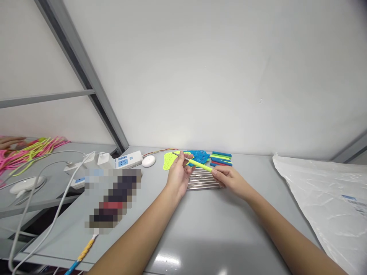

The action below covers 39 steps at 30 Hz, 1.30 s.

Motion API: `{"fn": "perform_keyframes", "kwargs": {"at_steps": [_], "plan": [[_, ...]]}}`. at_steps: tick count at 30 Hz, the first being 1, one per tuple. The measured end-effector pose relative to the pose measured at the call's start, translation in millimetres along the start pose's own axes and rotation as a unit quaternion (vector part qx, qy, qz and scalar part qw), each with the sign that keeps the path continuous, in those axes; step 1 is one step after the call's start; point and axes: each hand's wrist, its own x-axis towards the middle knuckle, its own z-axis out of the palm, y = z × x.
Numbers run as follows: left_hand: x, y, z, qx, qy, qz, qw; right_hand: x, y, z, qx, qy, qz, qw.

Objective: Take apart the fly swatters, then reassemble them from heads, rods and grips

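Between my hands is a thin metal rod with a yellow-green handle sleeve (200, 165), held at a slant. My left hand (178, 176) pinches its bare metal end, while my right hand (231, 180) grips the sleeve's lower end. Beneath them lies a row of shiny metal rods (204, 182), partly covered by my hands. Just behind, perforated fly swatter heads lie flat, a yellow-green one (168, 160) and blue ones (200, 156). Several blue, yellow-green and red handle sleeves (221, 154) lie together to their right.
A white plastic bag (329, 198) covers the table's right side. At left are a power strip (129, 159) with chargers and cables, a white round device (148, 161), and a pixelated object (114, 202). Another person's hand (11, 141) touches pink and yellow cords (37, 152) at far left.
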Motion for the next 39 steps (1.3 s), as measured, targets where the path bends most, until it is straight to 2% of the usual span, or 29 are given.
{"fn": "perform_keyframes", "kwargs": {"at_steps": [5, 9, 16, 20, 24, 27, 30, 36, 38, 39], "plan": [[0, 0, 2, -0.006, 0.006, -0.002, 1.000, -1, -3, -1, -0.028, -0.003, -0.011, 1.000], [1, 0, 1, -0.005, 0.007, -0.009, 1.000, -1, 0, 1, -0.027, 0.024, -0.020, 0.999], [0, 0, 1, 0.012, 0.004, -0.026, 1.000, -1, 6, 8, -0.020, 0.036, 0.006, 0.999], [-9, -1, 9, 0.085, -0.049, -0.040, 0.994, 0, 8, 9, -0.056, 0.060, 0.009, 0.997], [-16, 0, 13, 0.145, -0.085, -0.028, 0.985, 0, 10, 10, -0.134, 0.031, -0.007, 0.991], [-16, 4, 12, 0.220, -0.117, 0.004, 0.968, 0, 10, 10, -0.156, 0.004, -0.020, 0.987], [-15, 7, 10, 0.274, -0.134, 0.036, 0.952, -1, 10, 11, -0.200, 0.007, -0.027, 0.979], [-7, 21, 5, 0.341, -0.143, 0.076, 0.926, -1, 13, 2, -0.285, 0.062, -0.045, 0.956], [-3, 33, -1, 0.381, -0.144, 0.102, 0.908, -1, 15, -3, -0.310, 0.074, -0.057, 0.946], [-1, 40, -4, 0.416, -0.150, 0.113, 0.890, -1, 16, -6, -0.322, 0.075, -0.065, 0.941]]}}
